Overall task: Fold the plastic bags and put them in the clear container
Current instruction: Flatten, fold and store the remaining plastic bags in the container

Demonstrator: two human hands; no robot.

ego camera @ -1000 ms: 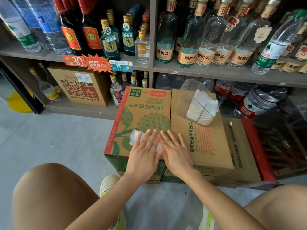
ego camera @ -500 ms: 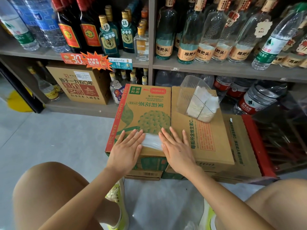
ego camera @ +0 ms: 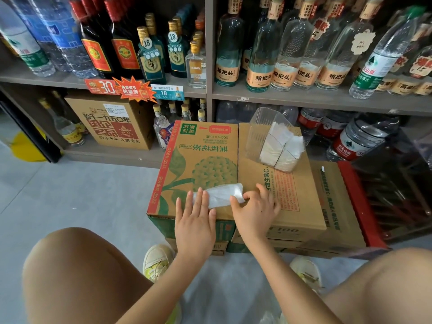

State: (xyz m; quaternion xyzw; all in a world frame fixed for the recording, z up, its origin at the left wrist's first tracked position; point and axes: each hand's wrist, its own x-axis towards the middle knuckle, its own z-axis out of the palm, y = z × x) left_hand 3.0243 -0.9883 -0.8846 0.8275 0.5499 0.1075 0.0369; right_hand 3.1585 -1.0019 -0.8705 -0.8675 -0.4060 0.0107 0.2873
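The plastic bag on the green carton is held down by the flat, spread left hand, while its right end, pressed before, is now pinched up by the right hand, so another fold is probably begun.

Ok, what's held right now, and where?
Right hand pinches the folded plastic bag at its right end; left hand presses flat on its left end.
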